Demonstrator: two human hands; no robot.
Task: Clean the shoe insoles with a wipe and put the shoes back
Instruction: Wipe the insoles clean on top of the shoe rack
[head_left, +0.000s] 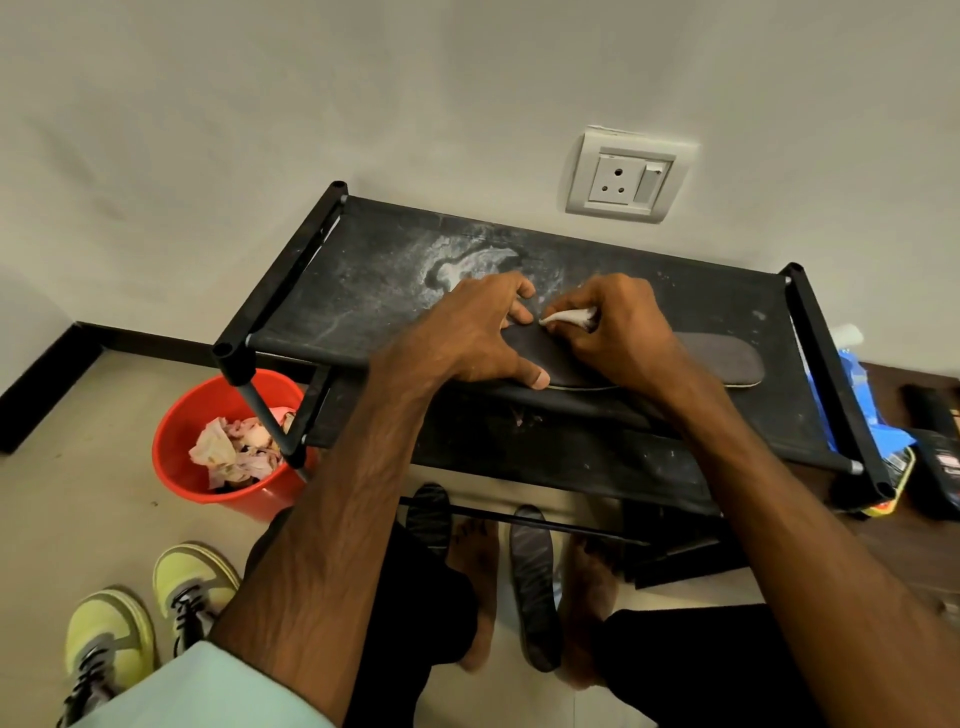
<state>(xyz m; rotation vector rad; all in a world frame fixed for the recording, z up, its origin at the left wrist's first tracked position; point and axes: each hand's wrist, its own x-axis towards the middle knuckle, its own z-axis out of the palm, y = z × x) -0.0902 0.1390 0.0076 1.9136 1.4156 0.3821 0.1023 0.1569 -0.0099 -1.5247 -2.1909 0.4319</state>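
A dark grey insole (722, 361) lies flat along the front of the top shelf of a black fabric shoe rack (363, 280). My left hand (478, 332) presses down on the insole's left end, thumb at its front edge. My right hand (618, 327) grips a small white wipe (569, 317) and holds it against the insole beside my left fingers. Two more dark insoles (535, 582) lie on the floor by my bare feet. A pair of yellow-green sneakers (150, 618) stands on the floor at the lower left.
A red bucket (182, 431) with crumpled used wipes sits left of the rack. A blue wipe pack (857, 395) and dark items lie to the right. A wall socket (626, 176) is above the rack. The shelf top is dusty.
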